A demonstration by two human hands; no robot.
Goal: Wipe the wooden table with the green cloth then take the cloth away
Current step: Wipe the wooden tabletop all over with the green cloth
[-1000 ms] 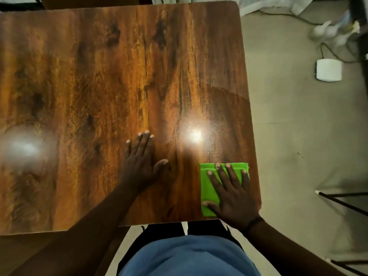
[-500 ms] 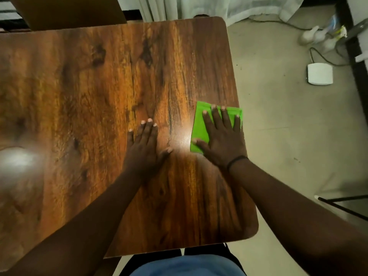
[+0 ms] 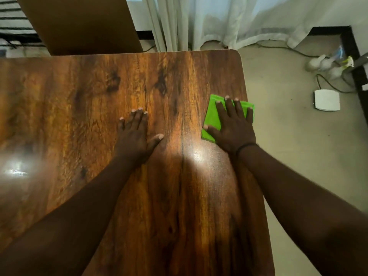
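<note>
The wooden table (image 3: 83,120) fills most of the view, glossy with light reflections. A folded green cloth (image 3: 212,116) lies flat near the table's right edge, a corner reaching just past it. My right hand (image 3: 233,126) presses flat on the cloth with fingers spread, covering most of it. My left hand (image 3: 137,134) rests palm down on the bare wood to the left of the cloth, fingers apart, holding nothing.
A brown chair back or board (image 3: 79,24) stands beyond the table's far edge. White curtains (image 3: 199,20) hang behind. On the floor to the right lie a white box (image 3: 326,100), cables and white plastic items (image 3: 322,63).
My right hand has pushed the green cloth away from the near edge, forward along the table's right side. The left hand stays flat on the wood. The view has tilted up.
</note>
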